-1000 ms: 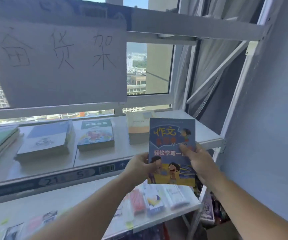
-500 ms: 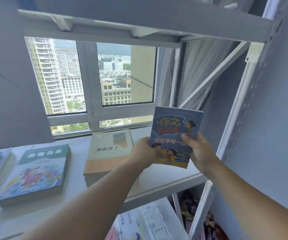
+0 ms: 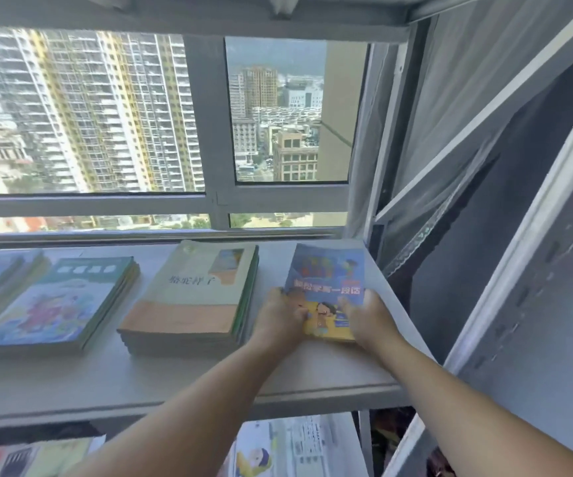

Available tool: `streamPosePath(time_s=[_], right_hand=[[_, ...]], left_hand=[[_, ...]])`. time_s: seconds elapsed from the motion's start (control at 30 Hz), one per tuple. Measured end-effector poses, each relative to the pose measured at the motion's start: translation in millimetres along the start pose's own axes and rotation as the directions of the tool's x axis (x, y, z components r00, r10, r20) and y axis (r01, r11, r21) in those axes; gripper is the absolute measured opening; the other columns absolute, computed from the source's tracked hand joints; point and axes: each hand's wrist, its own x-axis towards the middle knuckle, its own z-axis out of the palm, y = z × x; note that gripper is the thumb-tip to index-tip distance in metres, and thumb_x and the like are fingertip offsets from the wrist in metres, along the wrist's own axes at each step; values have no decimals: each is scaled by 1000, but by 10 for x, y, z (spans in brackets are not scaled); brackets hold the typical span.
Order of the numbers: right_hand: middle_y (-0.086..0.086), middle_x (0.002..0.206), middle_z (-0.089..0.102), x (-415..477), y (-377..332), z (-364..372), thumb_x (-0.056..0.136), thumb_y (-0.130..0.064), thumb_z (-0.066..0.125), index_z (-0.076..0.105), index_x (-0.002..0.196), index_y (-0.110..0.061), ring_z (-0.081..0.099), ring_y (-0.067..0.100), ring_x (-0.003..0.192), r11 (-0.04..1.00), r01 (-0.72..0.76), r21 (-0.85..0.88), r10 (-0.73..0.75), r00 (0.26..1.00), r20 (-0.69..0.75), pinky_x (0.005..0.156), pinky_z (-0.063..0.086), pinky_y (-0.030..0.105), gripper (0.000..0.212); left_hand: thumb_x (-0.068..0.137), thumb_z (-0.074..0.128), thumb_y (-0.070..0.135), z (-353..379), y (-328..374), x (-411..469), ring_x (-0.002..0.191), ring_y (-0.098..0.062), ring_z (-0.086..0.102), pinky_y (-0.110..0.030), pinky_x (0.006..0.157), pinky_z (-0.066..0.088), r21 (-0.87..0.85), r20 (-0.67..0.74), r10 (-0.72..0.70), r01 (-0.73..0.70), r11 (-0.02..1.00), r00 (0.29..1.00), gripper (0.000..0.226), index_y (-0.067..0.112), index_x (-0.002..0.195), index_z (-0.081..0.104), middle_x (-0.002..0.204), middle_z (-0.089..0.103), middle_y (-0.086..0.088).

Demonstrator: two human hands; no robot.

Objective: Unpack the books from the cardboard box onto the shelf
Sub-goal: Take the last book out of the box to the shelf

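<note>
- The shelf [image 3: 329, 380] spans the frame, a pale board under the window [image 3: 106, 115], and it is well stocked: several stacks lie flat in a row, so much of the unpacking looks done.
- At 9 o'clock from centre sits the green-topped stack [image 3: 61, 301], with more books at the far left edge, too blurred to tell apart.
- Just left of centre lies the cream-and-orange stack [image 3: 192, 297], several books thick, its right edge just beside the person's left hand.
- The blue book [image 3: 326, 280] lies at about 4 o'clock, flat or nearly flat on the bare right end of the shelf, cover up; whether its near edge is fully down is unclear.
- The left hand [image 3: 279, 316] curls closed on the book's lower left corner; the right hand [image 3: 369, 320] curls closed on the lower right corner.
- The cardboard box is out of sight, so how many books remain cannot be told.
- In the way: the cream-and-orange stack crowds the left side, and the shelf's slanted brace [image 3: 450, 173] and upright [image 3: 518, 256] hem in the right, leaving a narrow slot.
- A lower shelf [image 3: 298, 445] at 6 o'clock carries printed items.
</note>
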Motion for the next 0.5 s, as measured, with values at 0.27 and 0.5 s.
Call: streamPosePath(time_s=[0.27,0.5], right_hand=[[8,110,72,31,-154,81,95,-36,56,63,113,-12,67,32,99,919,2,-394,11,1000,30,78,52,37,30],[11,138,48,-100,-228,96,98,-46,50,55,132,-12,51,33,131,780,-19,-626,27,1000,3,93,46,42,49]], left_hand=[[96,60,21,-24,-33,-85,124,-38,57,-34,96,45,205,-44,-4,13,979,999,37,3,128,53,136,52,-20],[97,57,30,-13,-38,-199,138,-39,40,-40,115,31,373,24,3,-12,928,1000,50,0,135,45,145,40,-22]])
